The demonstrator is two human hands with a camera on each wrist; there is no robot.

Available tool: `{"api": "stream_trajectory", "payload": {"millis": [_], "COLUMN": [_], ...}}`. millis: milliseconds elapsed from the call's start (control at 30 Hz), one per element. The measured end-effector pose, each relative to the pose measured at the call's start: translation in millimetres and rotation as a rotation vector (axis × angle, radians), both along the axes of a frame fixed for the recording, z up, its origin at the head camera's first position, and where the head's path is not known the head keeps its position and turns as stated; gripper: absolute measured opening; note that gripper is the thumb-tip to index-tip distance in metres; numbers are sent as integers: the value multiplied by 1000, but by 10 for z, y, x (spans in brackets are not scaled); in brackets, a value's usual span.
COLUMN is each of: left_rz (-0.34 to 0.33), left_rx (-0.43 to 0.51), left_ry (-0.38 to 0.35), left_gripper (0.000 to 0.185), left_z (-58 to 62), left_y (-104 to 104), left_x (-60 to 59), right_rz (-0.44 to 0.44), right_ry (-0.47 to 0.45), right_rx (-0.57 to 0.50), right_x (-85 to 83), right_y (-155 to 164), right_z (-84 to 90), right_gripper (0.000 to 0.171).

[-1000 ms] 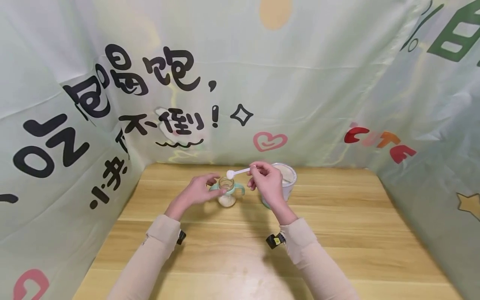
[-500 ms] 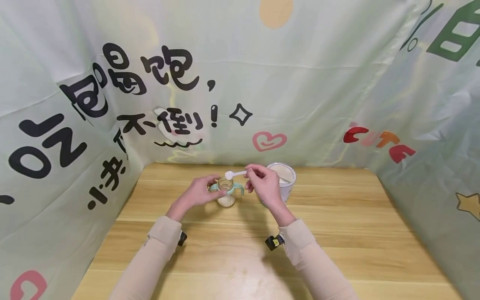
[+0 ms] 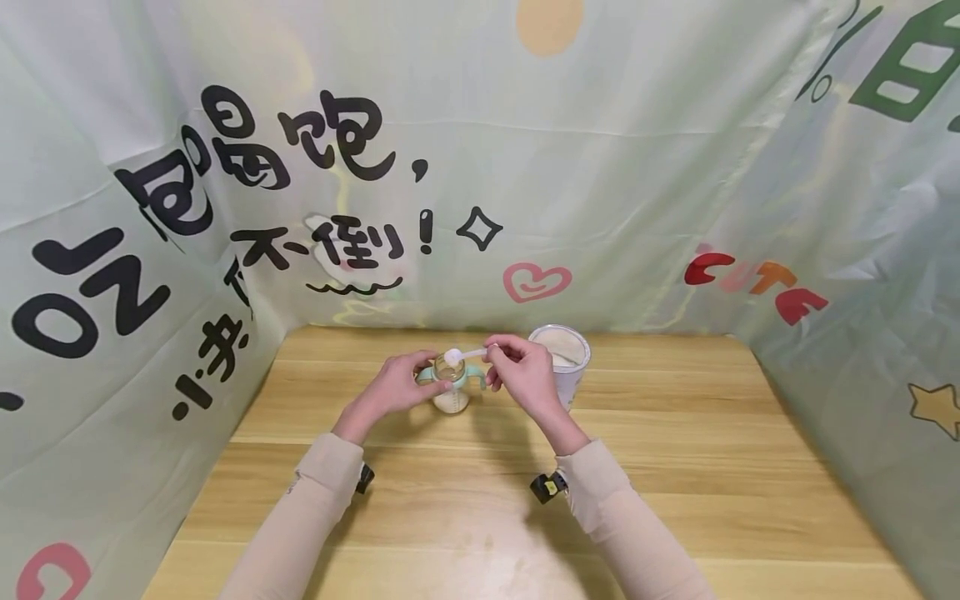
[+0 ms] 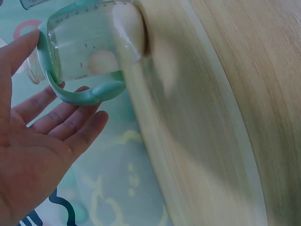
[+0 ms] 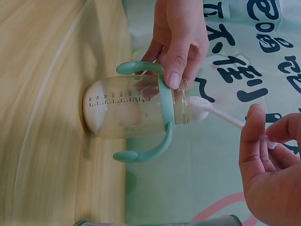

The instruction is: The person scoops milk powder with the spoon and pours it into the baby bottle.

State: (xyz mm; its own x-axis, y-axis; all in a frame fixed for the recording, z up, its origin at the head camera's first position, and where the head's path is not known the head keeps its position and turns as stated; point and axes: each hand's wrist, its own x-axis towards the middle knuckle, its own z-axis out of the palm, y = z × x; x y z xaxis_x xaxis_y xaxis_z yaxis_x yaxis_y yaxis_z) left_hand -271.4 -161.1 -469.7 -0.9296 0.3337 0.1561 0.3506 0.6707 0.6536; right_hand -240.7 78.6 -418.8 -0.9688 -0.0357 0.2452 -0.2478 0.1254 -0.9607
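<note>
A clear baby bottle (image 3: 452, 403) with a mint-green two-handled collar (image 5: 166, 101) stands upright on the table, pale powder at its bottom. My left hand (image 3: 390, 385) holds it at the collar, thumb on the near side and fingers behind a handle (image 4: 80, 97). Between thumb and fingers, my right hand (image 3: 522, 375) pinches the thin handle of a white scoop (image 5: 200, 107). The scoop's bowl, heaped with white powder, is right at the bottle's open mouth (image 5: 182, 101). Behind the right hand stands an open tub (image 3: 572, 385) of pale powder.
The wooden table (image 3: 697, 467) runs up to a printed fabric curtain (image 3: 637, 208) at the back and both sides. The tub stands close to the bottle's right, near the table's back edge. Both wrists wear small black cameras (image 3: 547, 485).
My right hand has moved left and slightly down, bringing the filled scoop over the bottle's mouth. More of the tub now shows. The left hand keeps its hold on the bottle.
</note>
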Motion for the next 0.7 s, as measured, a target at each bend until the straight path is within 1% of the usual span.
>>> {"api": "stream_trajectory", "payload": {"millis": [133, 333, 700], "left_rz": [1, 3, 12], "left_rx": [-5, 0, 8], "left_ry": [10, -4, -32], "left_gripper": [64, 64, 61], "left_z": [-7, 4, 17], "left_y": [-2, 1, 13], "left_x": [-6, 5, 15], "right_rz": [11, 28, 57], "right_ry": [16, 27, 46], "right_rx": [5, 12, 62], "right_x": [-2, 5, 10], "right_y": [6, 17, 44], "right_z": [-13, -35, -62], "right_gripper": [19, 16, 19]}}
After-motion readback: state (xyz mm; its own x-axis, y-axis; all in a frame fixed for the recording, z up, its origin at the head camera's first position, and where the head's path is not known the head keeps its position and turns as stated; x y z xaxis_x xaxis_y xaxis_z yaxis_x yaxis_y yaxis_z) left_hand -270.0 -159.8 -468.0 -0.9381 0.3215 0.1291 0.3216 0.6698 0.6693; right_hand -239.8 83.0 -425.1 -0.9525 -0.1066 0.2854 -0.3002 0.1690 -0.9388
